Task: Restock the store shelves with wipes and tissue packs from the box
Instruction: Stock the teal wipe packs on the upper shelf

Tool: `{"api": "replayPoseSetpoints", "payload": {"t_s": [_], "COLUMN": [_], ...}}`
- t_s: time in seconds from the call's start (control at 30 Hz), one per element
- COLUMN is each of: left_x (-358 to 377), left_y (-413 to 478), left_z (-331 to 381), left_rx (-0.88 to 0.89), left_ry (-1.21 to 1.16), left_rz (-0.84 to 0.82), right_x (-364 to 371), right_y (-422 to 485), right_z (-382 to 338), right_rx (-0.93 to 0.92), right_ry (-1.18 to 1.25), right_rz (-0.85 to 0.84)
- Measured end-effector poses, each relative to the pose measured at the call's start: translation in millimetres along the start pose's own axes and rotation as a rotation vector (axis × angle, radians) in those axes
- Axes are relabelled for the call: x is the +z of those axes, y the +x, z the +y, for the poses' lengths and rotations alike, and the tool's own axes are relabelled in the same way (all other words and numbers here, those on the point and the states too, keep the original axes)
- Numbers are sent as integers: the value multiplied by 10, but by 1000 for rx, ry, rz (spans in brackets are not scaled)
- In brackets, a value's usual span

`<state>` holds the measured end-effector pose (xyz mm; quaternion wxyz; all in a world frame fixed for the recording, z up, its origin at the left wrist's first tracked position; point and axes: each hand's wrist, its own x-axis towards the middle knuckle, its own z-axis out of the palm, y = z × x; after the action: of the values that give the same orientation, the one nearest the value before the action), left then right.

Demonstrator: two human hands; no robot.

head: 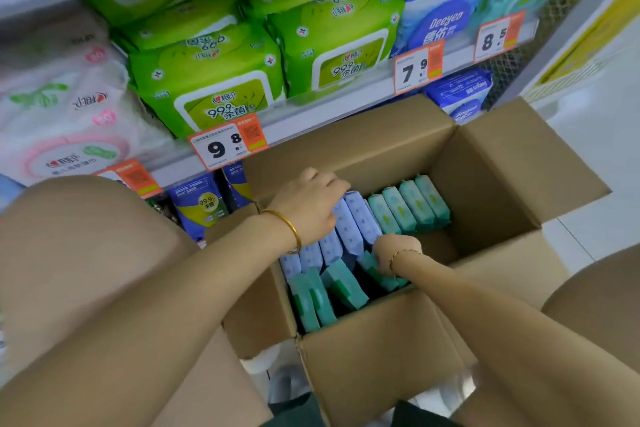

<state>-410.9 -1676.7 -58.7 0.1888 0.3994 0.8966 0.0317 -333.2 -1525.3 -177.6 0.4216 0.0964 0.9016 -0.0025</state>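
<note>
An open cardboard box (491,163) stands below the shelf, holding pale blue packs (358,222) and teal packs (408,206) set on edge. More teal packs (343,282) lie tilted at the near end. My left hand (308,201) reaches into the box and its fingers curl over the top of the blue packs. My right hand (391,250) is lower in the box, its fingers curled at the near end of the same blue packs, beside a teal pack.
The shelf (311,107) above carries green wipes packs (214,80), blue-and-white packs (440,10) and pink-white packs (59,107) at the left, with orange price tags (225,144) on its edge. Dark blue packs (204,204) stand on the lower shelf. Box flaps stick out on all sides.
</note>
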Motion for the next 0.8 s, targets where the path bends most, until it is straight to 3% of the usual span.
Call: {"api": "replayPoseSetpoints", "payload": {"t_s": [0.13, 0.2, 0.47, 0.63, 0.8], "left_x": [-1, 0, -40, -155, -279], "left_y": [-11, -35, -252, -356, -345], "left_z": [41, 76, 225, 278, 236], "left_rx": [0, -5, -44, -12, -18], "left_ry": [-69, -149, -566, -725, -833], "left_rz": [-56, -100, -254, -63, 228], "right_x": [-382, -638, -1225, -1480, -1683], "right_y": [-146, -298, -787, -1061, -1332], "right_z": [168, 267, 497, 417, 165], "right_rx": [-157, -218, -266, -387, -431], "right_ry": [142, 341, 1153, 1551, 1562], "right_rz": [-170, -212, -61, -27, 161]}}
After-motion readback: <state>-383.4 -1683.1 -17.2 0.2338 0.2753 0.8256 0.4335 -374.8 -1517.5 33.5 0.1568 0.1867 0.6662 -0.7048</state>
